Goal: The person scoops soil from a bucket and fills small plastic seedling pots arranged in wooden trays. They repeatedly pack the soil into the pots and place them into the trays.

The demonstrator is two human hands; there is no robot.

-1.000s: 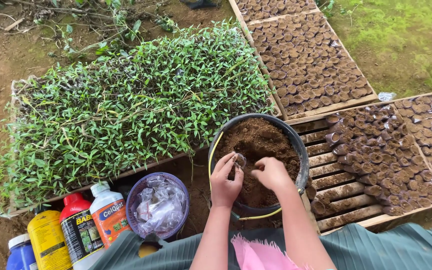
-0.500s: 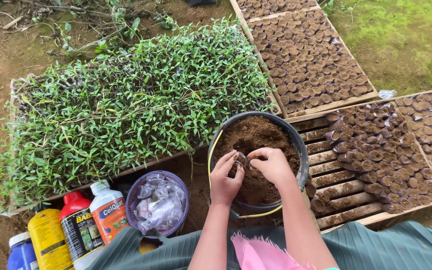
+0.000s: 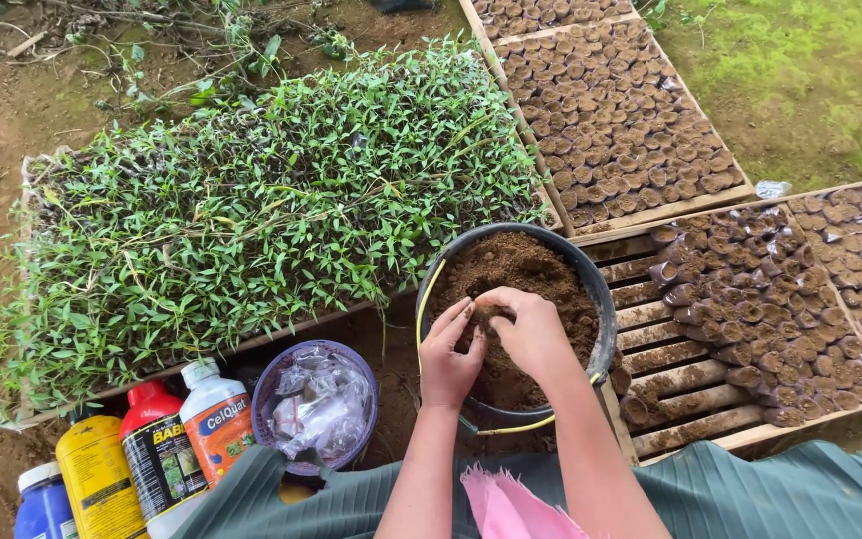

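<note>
Over the black bucket (image 3: 591,289) of brown soil (image 3: 531,274), the left hand (image 3: 448,354) and right hand (image 3: 526,329) meet, fingers curled together around something small I cannot make out. Left of them sits a purple bowl (image 3: 266,399) of clear plastic bags (image 3: 316,404); beyond stand a white bottle (image 3: 216,419) with an orange label, a red-capped black one (image 3: 157,449), a yellow one (image 3: 102,479) and a blue one (image 3: 42,504).

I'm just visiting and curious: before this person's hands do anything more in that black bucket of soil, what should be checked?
1. Round black bucket of brown soil has soil: ok.
2. Left hand over the soil: ok.
3. Right hand over the soil: ok.
4. Small pot held between the hands: cannot tell.
5. Slatted wooden tray has bare slats: ok.
6. Small bowl of clear plastic bags beside the bucket: ok.
</note>
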